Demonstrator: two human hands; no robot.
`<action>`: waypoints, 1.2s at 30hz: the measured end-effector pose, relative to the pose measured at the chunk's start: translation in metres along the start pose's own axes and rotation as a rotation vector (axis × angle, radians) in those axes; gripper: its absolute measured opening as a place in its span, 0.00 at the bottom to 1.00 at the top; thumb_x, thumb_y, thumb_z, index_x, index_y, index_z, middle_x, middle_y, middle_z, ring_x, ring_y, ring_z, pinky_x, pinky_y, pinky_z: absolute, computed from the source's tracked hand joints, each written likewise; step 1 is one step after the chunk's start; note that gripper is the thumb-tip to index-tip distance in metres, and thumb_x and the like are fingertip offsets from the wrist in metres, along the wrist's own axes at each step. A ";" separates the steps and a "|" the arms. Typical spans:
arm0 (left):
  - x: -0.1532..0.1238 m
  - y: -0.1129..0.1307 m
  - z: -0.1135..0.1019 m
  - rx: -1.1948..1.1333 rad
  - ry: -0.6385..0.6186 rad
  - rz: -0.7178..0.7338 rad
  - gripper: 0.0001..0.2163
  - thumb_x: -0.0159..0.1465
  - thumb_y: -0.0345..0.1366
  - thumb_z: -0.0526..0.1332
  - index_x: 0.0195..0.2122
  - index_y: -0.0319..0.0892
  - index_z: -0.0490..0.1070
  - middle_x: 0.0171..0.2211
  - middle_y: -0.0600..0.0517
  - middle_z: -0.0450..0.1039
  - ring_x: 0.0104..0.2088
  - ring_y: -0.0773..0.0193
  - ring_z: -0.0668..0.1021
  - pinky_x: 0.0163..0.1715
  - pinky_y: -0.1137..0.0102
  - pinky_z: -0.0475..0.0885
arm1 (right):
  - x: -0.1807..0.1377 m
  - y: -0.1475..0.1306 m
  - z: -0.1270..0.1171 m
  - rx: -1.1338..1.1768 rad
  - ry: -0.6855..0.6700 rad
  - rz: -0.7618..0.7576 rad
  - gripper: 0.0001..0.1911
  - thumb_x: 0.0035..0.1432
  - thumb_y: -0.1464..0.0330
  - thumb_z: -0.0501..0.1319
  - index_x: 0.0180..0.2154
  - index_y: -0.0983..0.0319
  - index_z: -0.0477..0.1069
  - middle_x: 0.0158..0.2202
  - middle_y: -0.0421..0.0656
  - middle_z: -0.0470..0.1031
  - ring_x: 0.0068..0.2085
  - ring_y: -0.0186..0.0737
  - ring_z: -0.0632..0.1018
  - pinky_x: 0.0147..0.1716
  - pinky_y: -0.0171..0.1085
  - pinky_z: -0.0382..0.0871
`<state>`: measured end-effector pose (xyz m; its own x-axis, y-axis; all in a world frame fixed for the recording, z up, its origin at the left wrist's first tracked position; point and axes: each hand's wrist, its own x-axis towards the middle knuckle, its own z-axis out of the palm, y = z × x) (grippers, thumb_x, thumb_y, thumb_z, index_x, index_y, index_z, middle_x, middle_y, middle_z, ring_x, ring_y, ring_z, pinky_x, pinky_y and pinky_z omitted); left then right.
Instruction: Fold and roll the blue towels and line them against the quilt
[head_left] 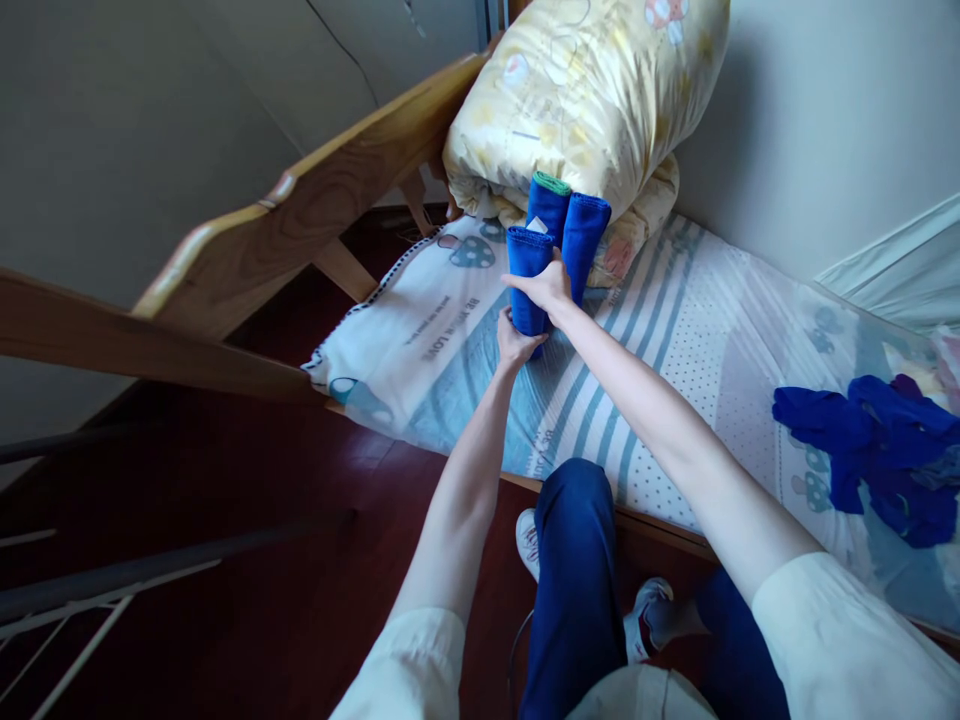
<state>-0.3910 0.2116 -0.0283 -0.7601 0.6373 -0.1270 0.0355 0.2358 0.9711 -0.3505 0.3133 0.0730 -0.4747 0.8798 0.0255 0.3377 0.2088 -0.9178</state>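
Three rolled blue towels stand side by side on the bed against a folded yellow quilt (592, 90). My left hand (516, 343) grips the lower end of the nearest roll (527, 262). My right hand (546, 285) lies over the same roll near its middle, fingers curled on it. The middle roll (549, 205) has a green edge at its top. The third roll (583, 235) leans beside my right wrist.
A heap of loose blue cloths (877, 450) lies on the striped bedsheet (675, 340) at the right. A wooden bed rail (315, 200) runs along the left. A white wall (825, 120) stands behind the bed. My legs and shoes stand on the dark floor (262, 560).
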 end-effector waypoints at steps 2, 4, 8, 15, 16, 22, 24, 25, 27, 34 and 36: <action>-0.007 0.004 -0.001 0.054 0.056 0.018 0.55 0.38 0.29 0.80 0.67 0.40 0.55 0.64 0.38 0.64 0.64 0.47 0.69 0.65 0.55 0.65 | -0.009 -0.001 -0.008 -0.013 -0.032 0.056 0.62 0.42 0.52 0.78 0.71 0.63 0.52 0.72 0.54 0.57 0.75 0.55 0.56 0.72 0.53 0.49; -0.016 0.009 -0.004 0.138 0.071 0.010 0.60 0.40 0.29 0.80 0.72 0.38 0.47 0.69 0.32 0.53 0.70 0.43 0.61 0.69 0.50 0.58 | -0.023 0.001 -0.019 -0.010 -0.069 0.121 0.74 0.37 0.52 0.81 0.75 0.61 0.40 0.77 0.54 0.43 0.77 0.56 0.47 0.74 0.53 0.41; -0.038 0.017 -0.014 0.252 -0.017 0.055 0.57 0.48 0.31 0.79 0.73 0.34 0.44 0.72 0.28 0.48 0.72 0.36 0.54 0.70 0.43 0.52 | -0.077 0.014 -0.051 0.072 -0.088 0.198 0.81 0.34 0.54 0.82 0.76 0.59 0.31 0.78 0.52 0.37 0.77 0.54 0.46 0.74 0.51 0.43; -0.110 0.016 -0.014 0.409 -0.091 0.330 0.39 0.57 0.29 0.69 0.68 0.34 0.55 0.72 0.33 0.49 0.72 0.40 0.54 0.71 0.45 0.52 | -0.229 0.072 -0.155 0.232 -0.097 0.435 0.59 0.41 0.60 0.81 0.71 0.55 0.57 0.71 0.55 0.61 0.65 0.53 0.72 0.61 0.50 0.72; -0.126 0.015 -0.008 0.417 -0.151 0.393 0.35 0.59 0.29 0.67 0.68 0.36 0.57 0.71 0.35 0.53 0.72 0.42 0.57 0.71 0.46 0.54 | -0.250 0.082 -0.175 0.231 -0.077 0.475 0.54 0.43 0.61 0.80 0.68 0.56 0.62 0.69 0.55 0.64 0.63 0.52 0.75 0.59 0.49 0.73; -0.244 0.012 0.058 0.676 -0.913 0.649 0.25 0.63 0.35 0.66 0.62 0.44 0.70 0.67 0.40 0.65 0.69 0.43 0.64 0.67 0.48 0.64 | -0.354 0.142 -0.301 0.091 0.260 0.726 0.32 0.51 0.64 0.74 0.57 0.60 0.71 0.61 0.55 0.73 0.55 0.47 0.79 0.54 0.46 0.76; -0.284 0.015 0.081 0.827 -1.065 0.608 0.28 0.64 0.38 0.67 0.65 0.46 0.68 0.71 0.38 0.58 0.72 0.38 0.58 0.66 0.44 0.65 | -0.378 0.158 -0.334 0.035 0.382 0.772 0.30 0.52 0.66 0.72 0.56 0.60 0.71 0.59 0.52 0.75 0.55 0.45 0.79 0.54 0.44 0.75; -0.303 0.015 0.092 0.892 -1.118 0.573 0.30 0.65 0.39 0.67 0.68 0.47 0.65 0.73 0.38 0.54 0.73 0.35 0.55 0.64 0.41 0.65 | -0.387 0.166 -0.348 0.012 0.431 0.790 0.29 0.52 0.66 0.71 0.56 0.60 0.71 0.58 0.51 0.76 0.55 0.44 0.79 0.54 0.43 0.74; -0.335 0.013 0.108 1.012 -1.183 0.494 0.34 0.65 0.40 0.67 0.71 0.49 0.60 0.76 0.37 0.45 0.74 0.31 0.50 0.61 0.37 0.66 | -0.403 0.181 -0.372 -0.015 0.506 0.823 0.27 0.53 0.65 0.69 0.55 0.59 0.72 0.56 0.49 0.77 0.55 0.43 0.79 0.55 0.41 0.74; -0.390 -0.026 0.129 1.288 -1.004 0.469 0.32 0.70 0.27 0.54 0.74 0.54 0.53 0.76 0.33 0.40 0.74 0.32 0.48 0.60 0.25 0.55 | -0.441 0.235 -0.428 -0.155 0.639 0.860 0.24 0.53 0.66 0.65 0.53 0.60 0.74 0.55 0.49 0.77 0.55 0.42 0.78 0.54 0.37 0.73; -0.391 -0.035 0.132 1.306 -0.978 0.484 0.32 0.70 0.26 0.53 0.74 0.56 0.53 0.75 0.33 0.41 0.74 0.32 0.49 0.59 0.25 0.56 | -0.449 0.250 -0.443 -0.262 0.689 0.836 0.25 0.53 0.66 0.64 0.53 0.62 0.75 0.55 0.49 0.76 0.56 0.45 0.76 0.56 0.40 0.72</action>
<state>-0.0096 0.0507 -0.0392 0.1150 0.8889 -0.4434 0.9758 -0.0174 0.2182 0.3077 0.1595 0.0078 0.5073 0.8175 -0.2726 0.5397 -0.5480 -0.6390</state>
